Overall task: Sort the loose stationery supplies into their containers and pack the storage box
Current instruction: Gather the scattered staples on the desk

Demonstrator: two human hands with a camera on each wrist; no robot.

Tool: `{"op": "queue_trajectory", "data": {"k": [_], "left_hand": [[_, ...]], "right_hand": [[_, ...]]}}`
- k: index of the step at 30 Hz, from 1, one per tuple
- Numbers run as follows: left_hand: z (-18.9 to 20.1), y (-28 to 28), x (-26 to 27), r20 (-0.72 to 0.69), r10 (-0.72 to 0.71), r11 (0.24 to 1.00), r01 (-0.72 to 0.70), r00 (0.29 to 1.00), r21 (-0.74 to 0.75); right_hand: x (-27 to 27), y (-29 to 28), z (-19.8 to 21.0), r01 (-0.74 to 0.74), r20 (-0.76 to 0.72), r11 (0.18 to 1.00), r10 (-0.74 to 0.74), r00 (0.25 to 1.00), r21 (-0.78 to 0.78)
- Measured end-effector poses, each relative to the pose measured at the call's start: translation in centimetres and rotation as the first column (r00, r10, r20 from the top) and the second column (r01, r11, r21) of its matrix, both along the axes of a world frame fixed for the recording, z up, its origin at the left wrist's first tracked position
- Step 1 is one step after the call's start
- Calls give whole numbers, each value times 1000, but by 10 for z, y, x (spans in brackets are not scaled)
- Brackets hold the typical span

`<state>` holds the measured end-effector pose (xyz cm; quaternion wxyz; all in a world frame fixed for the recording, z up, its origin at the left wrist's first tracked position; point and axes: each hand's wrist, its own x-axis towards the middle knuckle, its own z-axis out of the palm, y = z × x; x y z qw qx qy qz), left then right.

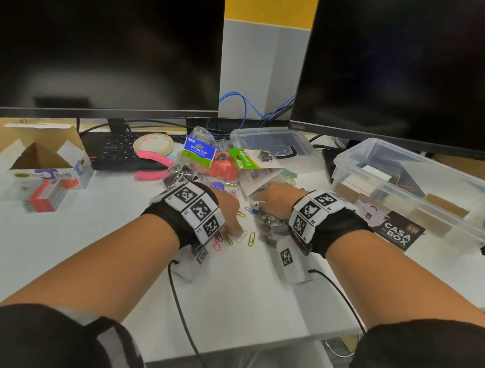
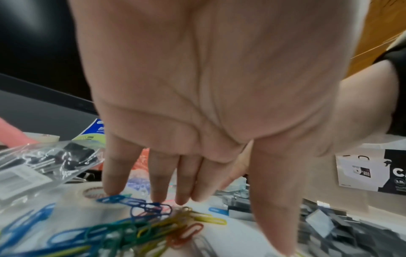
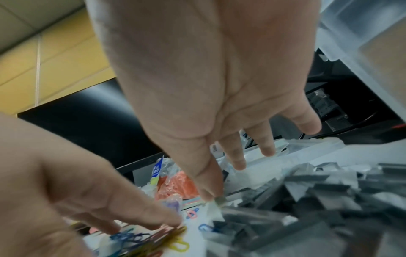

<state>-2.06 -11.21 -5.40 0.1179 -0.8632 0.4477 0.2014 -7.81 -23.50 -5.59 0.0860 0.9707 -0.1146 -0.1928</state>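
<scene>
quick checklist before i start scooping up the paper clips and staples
1. Left hand free: ok, fingers straight, touching the paper clips.
2. Right hand free: ok, open over the staples.
3. Clips and staples apart: not ok, a few clips lie at the staple pile's edge.
4. Storage box open: ok, no lid on it.
5. Clip container within reach: cannot tell which one it is.
6. Desk space near the piles: ok.
</scene>
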Motion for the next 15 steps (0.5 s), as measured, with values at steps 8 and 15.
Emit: {"op": "queue_trajectory", "data": {"k": [8, 15], "left_hand": [[-14, 2, -11, 134, -15, 997, 4, 991, 82], [-14, 0, -11, 92, 32, 999, -33, 995, 8]], "right_hand": [[-9, 0, -6, 40, -53, 998, -38, 998, 43], [-22, 1, 5, 18, 40, 993, -23, 999, 118]]}}
